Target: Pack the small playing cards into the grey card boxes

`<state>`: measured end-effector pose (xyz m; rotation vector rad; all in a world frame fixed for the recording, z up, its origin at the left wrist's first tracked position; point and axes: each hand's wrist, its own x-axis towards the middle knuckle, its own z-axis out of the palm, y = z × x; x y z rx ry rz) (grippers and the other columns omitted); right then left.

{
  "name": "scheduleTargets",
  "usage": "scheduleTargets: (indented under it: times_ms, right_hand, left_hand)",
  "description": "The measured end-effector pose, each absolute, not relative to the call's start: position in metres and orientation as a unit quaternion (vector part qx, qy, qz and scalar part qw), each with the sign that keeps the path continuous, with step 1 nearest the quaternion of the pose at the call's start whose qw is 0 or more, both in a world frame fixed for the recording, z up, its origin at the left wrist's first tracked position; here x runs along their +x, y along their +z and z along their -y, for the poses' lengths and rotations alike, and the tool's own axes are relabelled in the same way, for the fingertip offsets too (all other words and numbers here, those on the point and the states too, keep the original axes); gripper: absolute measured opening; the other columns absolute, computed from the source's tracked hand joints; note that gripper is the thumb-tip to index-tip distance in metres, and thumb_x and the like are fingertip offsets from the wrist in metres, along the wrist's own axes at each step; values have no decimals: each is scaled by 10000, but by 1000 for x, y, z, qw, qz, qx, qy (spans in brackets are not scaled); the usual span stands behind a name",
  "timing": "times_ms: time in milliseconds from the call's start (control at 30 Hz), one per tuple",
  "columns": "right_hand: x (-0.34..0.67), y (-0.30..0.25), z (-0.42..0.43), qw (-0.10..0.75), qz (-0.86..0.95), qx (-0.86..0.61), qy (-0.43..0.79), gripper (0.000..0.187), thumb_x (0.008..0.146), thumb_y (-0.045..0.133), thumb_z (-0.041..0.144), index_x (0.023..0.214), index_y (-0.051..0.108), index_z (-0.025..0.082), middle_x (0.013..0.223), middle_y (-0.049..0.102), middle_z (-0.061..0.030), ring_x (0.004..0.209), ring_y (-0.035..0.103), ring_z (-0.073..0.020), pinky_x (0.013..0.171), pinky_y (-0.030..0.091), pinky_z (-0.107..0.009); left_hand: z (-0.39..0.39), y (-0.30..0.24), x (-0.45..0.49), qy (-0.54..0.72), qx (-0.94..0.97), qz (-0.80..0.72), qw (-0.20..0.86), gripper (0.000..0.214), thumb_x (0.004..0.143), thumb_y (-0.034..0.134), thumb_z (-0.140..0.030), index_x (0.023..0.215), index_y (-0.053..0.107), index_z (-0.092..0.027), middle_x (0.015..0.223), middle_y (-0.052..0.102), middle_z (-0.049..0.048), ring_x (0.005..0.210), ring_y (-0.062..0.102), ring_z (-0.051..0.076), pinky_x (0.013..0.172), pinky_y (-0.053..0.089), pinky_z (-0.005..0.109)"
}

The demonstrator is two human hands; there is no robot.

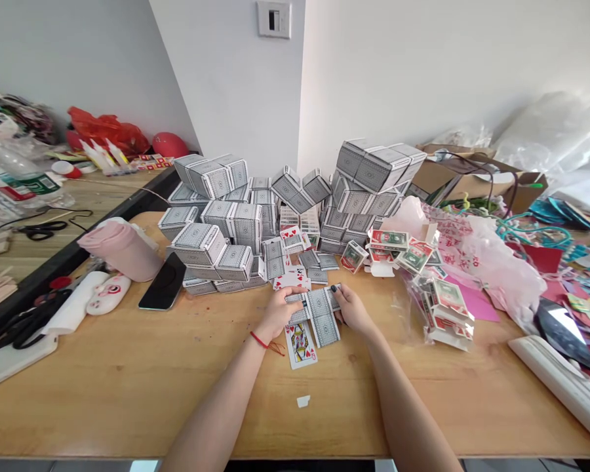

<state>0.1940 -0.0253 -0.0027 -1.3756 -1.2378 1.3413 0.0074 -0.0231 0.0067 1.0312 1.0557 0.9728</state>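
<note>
My left hand [279,314] is closed on the left side of a grey-backed group of playing cards [324,320], thumb on top. On their right side my right hand [352,309] pinches the upper edge, its dark-nailed thumb over a card. The cards lie face down, one strip slanting toward me; how they are joined I cannot make out. Below them a queen of hearts [301,344] lies face up on the table, partly covered. Just beyond my hands are loose face-up cards [292,280] and small folded card pieces [318,262].
Stacked blocks of grey-backed cards [216,248] stand at the left, with a taller stack [373,170] at the right. Opened card boxes [445,308] and plastic bags lie to the right. A phone [163,283], pink cup [122,249] and scissors [39,318] are leftward. A paper scrap [303,401] lies in front.
</note>
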Motion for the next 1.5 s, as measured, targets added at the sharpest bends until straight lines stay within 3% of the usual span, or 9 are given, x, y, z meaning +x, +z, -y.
scheduleTargets:
  times_ms: [133, 433, 700, 833, 1167, 1500]
  right_hand:
    - [193, -4, 27, 419, 492, -560, 518, 319, 738, 458, 551, 687, 392, 244, 408, 364, 96, 272, 322, -87, 302, 206, -212]
    - [190, -5, 27, 434, 552, -581, 413, 338, 736, 467, 543, 633, 421, 225, 568, 482, 25, 534, 429, -139, 496, 347, -252]
    - [187, -7, 25, 466, 510, -570, 445, 333, 729, 469, 550, 640, 412, 235, 520, 447, 37, 482, 407, -130, 432, 318, -233]
    - [185, -2, 26, 467, 497, -553, 478, 342, 712, 486, 567, 673, 432, 231, 541, 478, 29, 497, 436, -133, 430, 347, -234]
    - [183, -1, 30, 461, 536, -547, 448, 288, 680, 575, 487, 697, 460, 224, 626, 537, 2, 591, 468, -159, 517, 397, -259]
    - [182, 1, 32, 442, 579, -527, 438, 210, 750, 519, 414, 741, 429, 224, 650, 476, 22, 602, 445, -149, 556, 385, -259]
  left_hand:
    - [23, 6, 9, 430, 455, -467, 625, 307, 611, 636, -134, 917, 619, -146, 942, 641, 77, 820, 597, 173, 773, 459, 320]
    - [21, 5, 9, 442, 475, -457, 608, 285, 617, 633, -130, 900, 614, -161, 987, 618, 67, 905, 569, 177, 851, 414, 324]
    - [20, 13, 5, 438, 500, -463, 587, 278, 639, 596, -151, 916, 596, -175, 957, 603, 48, 904, 543, 168, 817, 402, 290]
    - [24, 19, 10, 452, 520, -494, 531, 279, 591, 661, -214, 860, 601, -173, 940, 603, 46, 921, 526, 182, 828, 387, 289]
    - [29, 20, 16, 443, 510, -553, 488, 215, 548, 682, -249, 691, 540, -175, 692, 559, -26, 683, 522, 137, 646, 396, 237]
    - [30, 14, 16, 445, 516, -554, 478, 224, 559, 675, -242, 714, 527, -177, 703, 549, -27, 687, 520, 134, 664, 396, 238]
